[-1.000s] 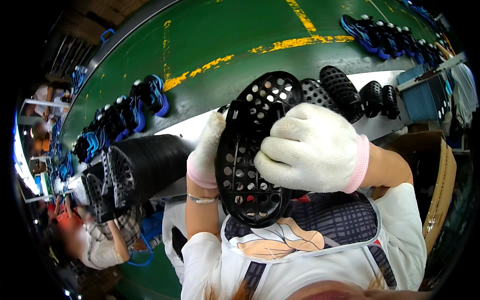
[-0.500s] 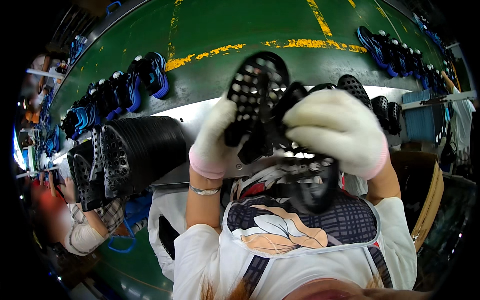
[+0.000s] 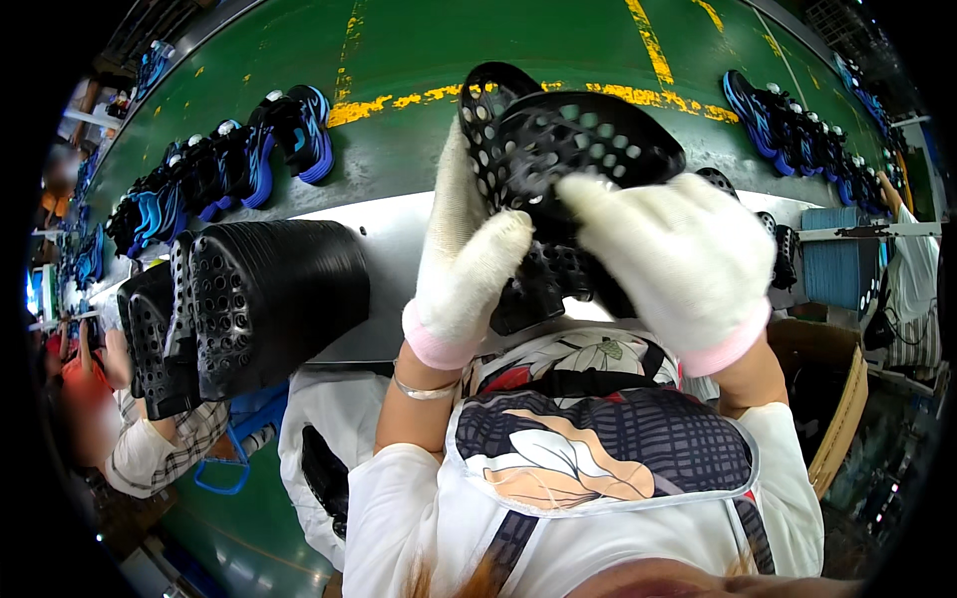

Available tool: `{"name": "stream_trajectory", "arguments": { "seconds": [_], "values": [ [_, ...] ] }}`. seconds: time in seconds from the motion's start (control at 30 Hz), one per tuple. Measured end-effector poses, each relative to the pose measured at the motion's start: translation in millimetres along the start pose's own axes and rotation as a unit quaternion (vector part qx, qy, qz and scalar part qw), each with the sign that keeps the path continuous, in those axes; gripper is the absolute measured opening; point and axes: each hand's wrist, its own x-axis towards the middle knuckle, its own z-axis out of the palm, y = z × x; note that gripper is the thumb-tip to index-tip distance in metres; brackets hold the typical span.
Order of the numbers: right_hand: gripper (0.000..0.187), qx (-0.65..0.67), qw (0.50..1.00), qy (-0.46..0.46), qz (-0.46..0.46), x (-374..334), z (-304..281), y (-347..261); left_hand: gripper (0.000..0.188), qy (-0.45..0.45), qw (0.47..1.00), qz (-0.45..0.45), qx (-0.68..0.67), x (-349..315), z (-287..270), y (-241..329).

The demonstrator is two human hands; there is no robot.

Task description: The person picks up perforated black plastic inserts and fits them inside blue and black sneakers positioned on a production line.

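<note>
Right grip [image 3: 680, 264] blurred, left grip [image 3: 461, 254] partly behind black shells [image 3: 638, 142]

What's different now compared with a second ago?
The perforated black slipper-shaped pieces have swung up, away from the apron bib. The left hand still grips them; whether the blurred right hand does is unclear. The black nested stack at left stayed put.
</note>
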Motion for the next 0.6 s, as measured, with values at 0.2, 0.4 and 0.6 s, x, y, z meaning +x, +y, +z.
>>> {"name": "stream_trajectory", "arguments": {
  "seconds": [0.2, 0.4, 0.6],
  "values": [
    [0.034, 0.055, 0.994, 0.058, -0.071, -0.4, 18.5, -13.0, 0.049, 0.026, 0.997, -0.056, 0.043, -2.5, -4.8, 4.7],
    [0.032, 0.139, 0.983, 0.067, -0.095, -2.9, 12.6, -0.9, 0.046, 0.062, 0.994, -0.088, -0.023, -5.5, -2.7, 17.9],
    [0.052, 0.172, 0.980, 0.073, -0.061, 0.6, -12.8, 12.4, 0.021, -0.062, 0.877, 0.201, 0.433, -6.1, -27.3, 8.9]
  ]
}}
